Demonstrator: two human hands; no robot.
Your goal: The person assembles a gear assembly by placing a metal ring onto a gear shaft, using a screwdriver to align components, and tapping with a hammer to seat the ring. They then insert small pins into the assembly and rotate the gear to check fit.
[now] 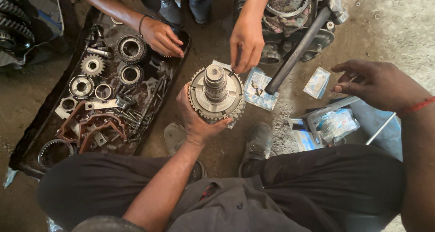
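My left hand [195, 118] grips a round toothed gear hub [215, 92] with a splined shaft standing up from its middle, held upright above the dirt floor. My right hand [379, 83] hovers open at the right, fingers spread, above clear plastic parts packets [333, 123]; it holds nothing. Another person's hand [246, 41] reaches down from the top and touches the hub's upper right edge with a small part pinched in its fingers. That person's other hand [161, 36] rests on the edge of the tray.
A dark oily tray [36, 131] at the left holds several gears, rings, bolts and reddish forks. A gearbox housing [290, 14] with a black bar [297, 50] lies at the top right. Small packets [316, 82] lie on the floor. Shoes [256, 143] sit below the hub.
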